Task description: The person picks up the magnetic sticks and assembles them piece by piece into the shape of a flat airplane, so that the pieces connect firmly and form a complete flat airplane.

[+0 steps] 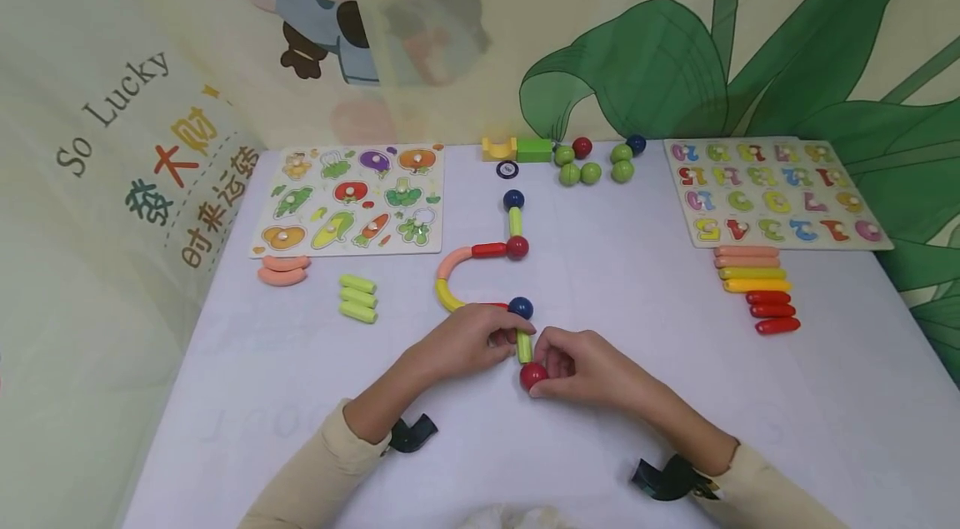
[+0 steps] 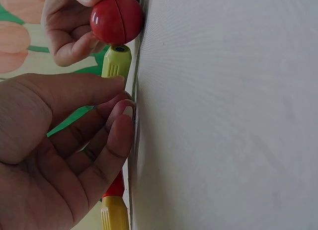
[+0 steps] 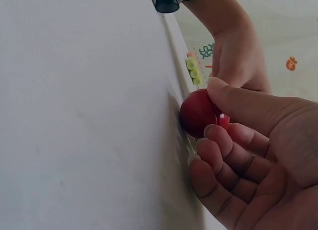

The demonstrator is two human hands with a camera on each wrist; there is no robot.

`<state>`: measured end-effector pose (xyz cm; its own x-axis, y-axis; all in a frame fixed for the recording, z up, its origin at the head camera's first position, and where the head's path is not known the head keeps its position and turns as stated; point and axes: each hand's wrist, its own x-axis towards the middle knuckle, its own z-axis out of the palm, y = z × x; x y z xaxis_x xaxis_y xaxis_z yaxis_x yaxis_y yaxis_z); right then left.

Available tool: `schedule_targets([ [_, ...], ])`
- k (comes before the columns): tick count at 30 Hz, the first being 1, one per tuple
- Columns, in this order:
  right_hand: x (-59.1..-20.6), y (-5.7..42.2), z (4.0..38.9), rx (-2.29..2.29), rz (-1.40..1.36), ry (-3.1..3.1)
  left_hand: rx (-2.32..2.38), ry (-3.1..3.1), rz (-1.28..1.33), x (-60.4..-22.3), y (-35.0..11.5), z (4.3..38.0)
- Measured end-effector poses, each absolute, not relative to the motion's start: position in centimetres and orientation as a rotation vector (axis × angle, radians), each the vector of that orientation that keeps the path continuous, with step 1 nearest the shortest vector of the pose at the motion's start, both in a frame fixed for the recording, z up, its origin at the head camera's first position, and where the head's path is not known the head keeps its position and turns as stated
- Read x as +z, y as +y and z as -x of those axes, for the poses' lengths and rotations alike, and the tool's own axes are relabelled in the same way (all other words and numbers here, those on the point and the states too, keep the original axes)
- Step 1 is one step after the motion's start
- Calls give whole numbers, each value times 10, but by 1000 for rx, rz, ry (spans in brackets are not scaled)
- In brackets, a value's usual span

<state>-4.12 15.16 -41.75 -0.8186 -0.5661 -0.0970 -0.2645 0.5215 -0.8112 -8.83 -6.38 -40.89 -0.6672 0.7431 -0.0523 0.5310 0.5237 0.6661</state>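
The red ball (image 1: 533, 376) sits on the counter (image 1: 615, 279) at the chain's (image 1: 454, 261) six o'clock end, touching a green rod (image 1: 524, 349); the right hand (image 1: 588, 364) pinches it, the left hand (image 1: 472, 339) pinches the rod, presumably steadying the joint. Toward two o'clock, sticks (image 1: 757, 286) lie colour-grouped, probably for quick picking.

Red ball (image 1: 533, 376): glossy, seamed, resting at the near end of a ribbed light-green rod (image 1: 524, 348). Rod lies lengthwise, tip against ball; far end points toward dark-blue ball (image 1: 521, 308), contact there hidden, can't confirm.
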Motion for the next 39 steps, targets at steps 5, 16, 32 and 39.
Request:
schedule_targets([
  [5, -421, 147, 39, -1232, 722, 2426, 922, 2432, -1055, -410, -64, 89],
  [16, -405, 159, 62, -1137, 788, 2409, 908, 2481, -989, -407, -74, 79],
  [32, -364, 60, 182, -722, 1316, 2472, 661, 2930, -705, -392, -171, 48],
  [39, -372, -3, 191, -448, 1506, 2321, 633, 3038, -384, -396, -218, 48],
])
